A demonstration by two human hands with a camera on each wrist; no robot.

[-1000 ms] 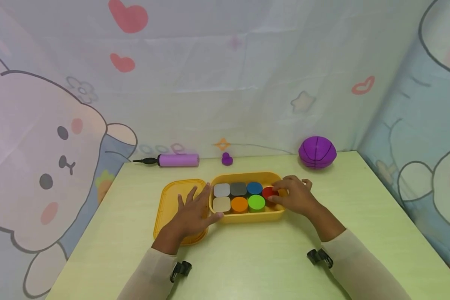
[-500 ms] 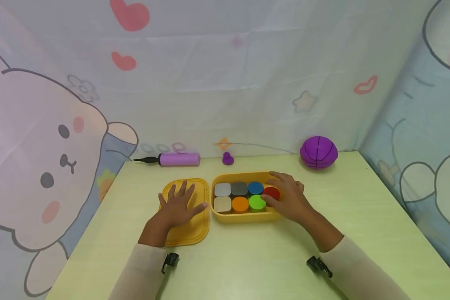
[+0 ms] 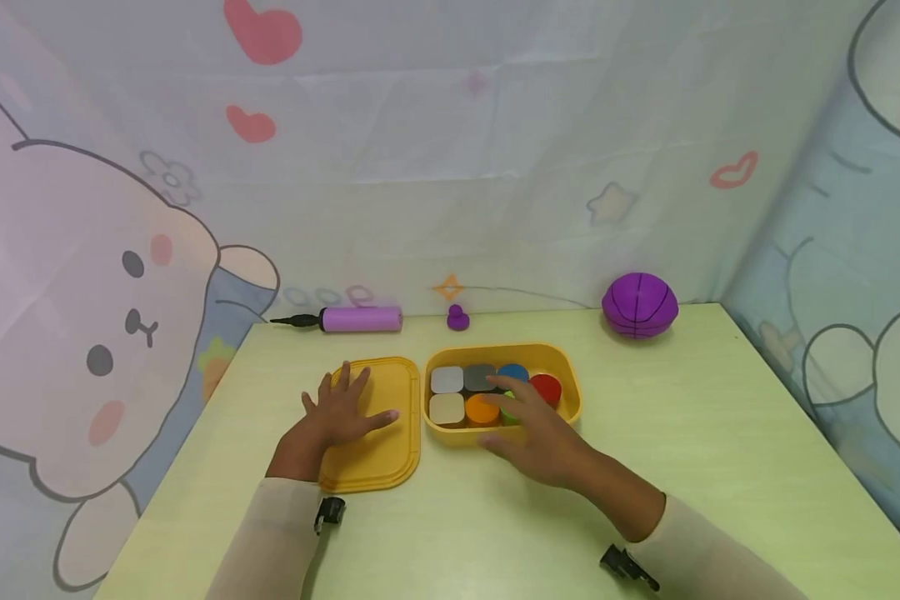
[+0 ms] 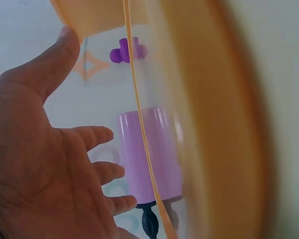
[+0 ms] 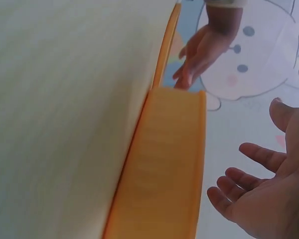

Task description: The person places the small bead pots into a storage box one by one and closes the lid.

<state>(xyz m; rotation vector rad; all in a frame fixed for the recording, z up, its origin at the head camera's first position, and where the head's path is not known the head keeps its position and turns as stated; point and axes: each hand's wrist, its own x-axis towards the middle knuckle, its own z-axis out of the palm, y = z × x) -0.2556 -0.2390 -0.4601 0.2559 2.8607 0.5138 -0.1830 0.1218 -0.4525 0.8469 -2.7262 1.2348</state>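
Note:
With fingers spread, my left hand [image 3: 335,415] hovers over the flat yellow lid [image 3: 393,450]; the left wrist view shows its palm holding nothing. Beside the lid stands a yellow box [image 3: 570,358]. Inside are a light grey piece [image 3: 447,379], a dark grey one [image 3: 477,377], a blue one [image 3: 513,372], a red one [image 3: 546,388], a beige one [image 3: 447,409], an orange one [image 3: 482,410] and a green one, partly hidden. My right hand [image 3: 543,442] hangs above the box's front edge, fingers apart and gripping nothing. The right wrist view shows the box's side wall [image 5: 164,164].
At the back of the table lie a purple hand pump [image 3: 362,319] with a black nozzle and a small purple knobbed piece [image 3: 457,318]. A purple ball [image 3: 640,306] with black lines sits at the back right. Behind the table hangs a printed curtain [image 3: 435,150].
My right hand has come away from the red piece and shifted left and nearer, over the box's front. The left hand has drawn back left from the box's edge, over the lid.

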